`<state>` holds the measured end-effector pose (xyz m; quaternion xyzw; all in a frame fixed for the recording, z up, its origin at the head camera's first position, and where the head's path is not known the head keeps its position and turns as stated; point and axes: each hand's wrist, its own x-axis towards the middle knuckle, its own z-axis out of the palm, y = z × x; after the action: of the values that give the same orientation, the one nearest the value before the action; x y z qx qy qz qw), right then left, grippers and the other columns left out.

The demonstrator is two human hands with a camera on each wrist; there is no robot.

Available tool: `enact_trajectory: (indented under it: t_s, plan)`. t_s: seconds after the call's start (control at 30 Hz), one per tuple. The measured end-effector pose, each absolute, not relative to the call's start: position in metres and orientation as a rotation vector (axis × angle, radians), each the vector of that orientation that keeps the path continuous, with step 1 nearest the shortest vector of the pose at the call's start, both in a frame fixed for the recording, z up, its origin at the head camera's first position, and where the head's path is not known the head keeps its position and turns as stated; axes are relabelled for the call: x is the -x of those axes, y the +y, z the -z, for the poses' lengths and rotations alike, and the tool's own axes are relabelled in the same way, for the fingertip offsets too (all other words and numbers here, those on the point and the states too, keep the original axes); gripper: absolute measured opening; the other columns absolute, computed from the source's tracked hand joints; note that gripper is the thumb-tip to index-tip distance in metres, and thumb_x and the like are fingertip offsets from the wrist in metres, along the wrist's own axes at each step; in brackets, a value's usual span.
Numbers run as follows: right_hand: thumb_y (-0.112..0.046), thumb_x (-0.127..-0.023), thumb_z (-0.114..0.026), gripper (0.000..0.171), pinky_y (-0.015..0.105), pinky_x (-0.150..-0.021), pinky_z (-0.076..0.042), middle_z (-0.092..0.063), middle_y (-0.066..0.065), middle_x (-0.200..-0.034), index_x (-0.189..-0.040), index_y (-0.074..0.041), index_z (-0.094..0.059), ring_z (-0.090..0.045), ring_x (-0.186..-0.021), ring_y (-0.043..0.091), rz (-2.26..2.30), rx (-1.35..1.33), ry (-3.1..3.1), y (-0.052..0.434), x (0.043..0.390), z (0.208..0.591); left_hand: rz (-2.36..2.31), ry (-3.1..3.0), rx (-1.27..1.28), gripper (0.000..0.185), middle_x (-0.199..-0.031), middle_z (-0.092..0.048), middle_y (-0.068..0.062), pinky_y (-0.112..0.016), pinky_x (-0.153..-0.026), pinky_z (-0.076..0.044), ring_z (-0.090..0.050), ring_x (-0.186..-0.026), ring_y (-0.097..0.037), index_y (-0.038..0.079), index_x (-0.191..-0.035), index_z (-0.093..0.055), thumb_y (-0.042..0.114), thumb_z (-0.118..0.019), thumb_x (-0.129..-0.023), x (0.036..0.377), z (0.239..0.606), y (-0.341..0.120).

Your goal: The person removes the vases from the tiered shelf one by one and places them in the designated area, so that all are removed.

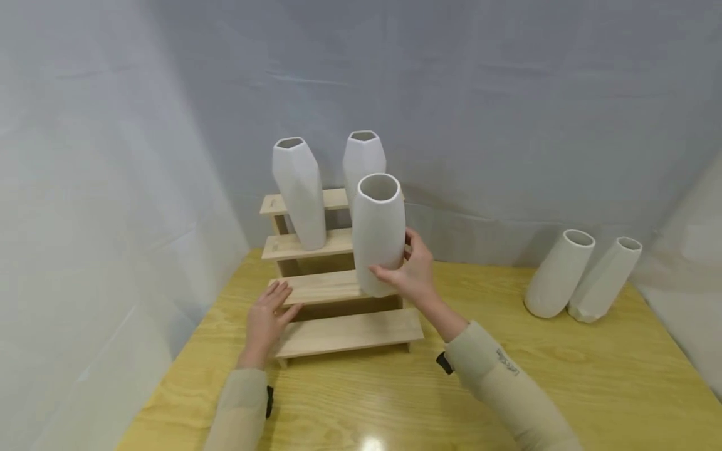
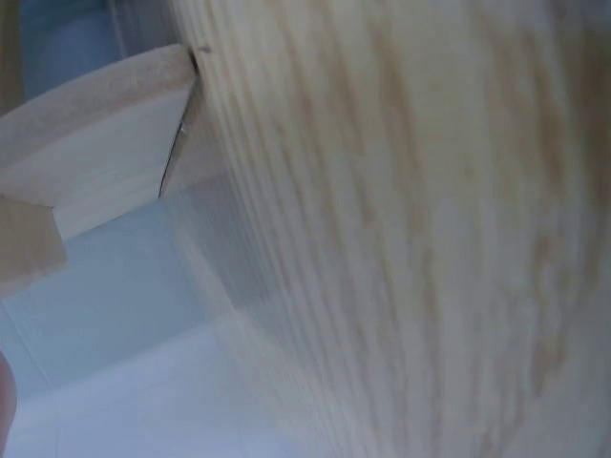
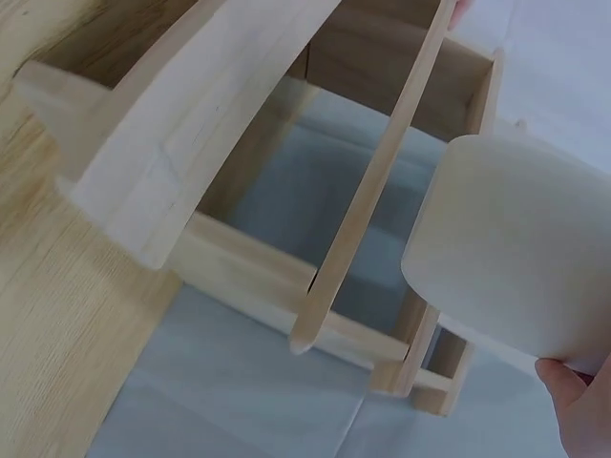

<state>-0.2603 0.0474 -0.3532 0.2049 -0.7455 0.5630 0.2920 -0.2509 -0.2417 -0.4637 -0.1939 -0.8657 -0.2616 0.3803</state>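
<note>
Right hand (image 1: pixel 414 272) fingers are grasping a white vase (image 1: pixel 378 235) at the stepped rack's (image 1: pixel 350 332) second step. Left hand (image 1: pixel 267 316), fingers released, is bracing the rack. Two vases (image 1: pixel 299 191) are standing higher; two more (image 1: pixel 559 272) are waiting on the surface (image 1: pixel 564 388).

Even, soft overhead light; a glare spot on the bench (image 1: pixel 369 443); faint shadows; head view bends at edges; left-wrist view blurred.

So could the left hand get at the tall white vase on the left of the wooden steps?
Probably yes. The left hand rests flat on a lower step, holding nothing, and the vase stands two steps up with nothing between them. The right hand is busy gripping another vase.
</note>
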Motion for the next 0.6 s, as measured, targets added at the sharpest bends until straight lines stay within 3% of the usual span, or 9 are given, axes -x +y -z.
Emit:
enact_trajectory:
  t_s: [0.33, 0.6]
  plan:
    - [-0.003, -0.054, -0.083, 0.076, 0.043, -0.081, -0.047, -0.050, 0.021, -0.113, -0.118, 0.008, -0.042, -0.052, -0.100, 0.033, -1.524, -0.453, -1.990, 0.080, 0.255, 0.350, 0.677, -2.201, 0.490, 0.045, -0.110, -0.058, -0.020, -0.049, -0.088, -0.040, -0.049, -0.108, -0.037, -0.004, -0.101, -0.064, 0.011, -0.079, -0.061, 0.250, 0.464, -0.245]
    - [0.008, -0.057, -0.076, 0.069, 0.047, -0.081, -0.046, -0.048, 0.029, -0.109, -0.115, 0.016, -0.039, -0.050, -0.098, 0.040, -1.469, -0.355, -1.987, 0.097, 0.228, 0.327, 0.689, -2.207, 0.474, 0.043, -0.110, -0.058, -0.019, -0.049, -0.089, -0.040, -0.049, -0.109, -0.035, -0.003, -0.102, -0.064, 0.012, -0.078, -0.063, 0.248, 0.463, -0.250]
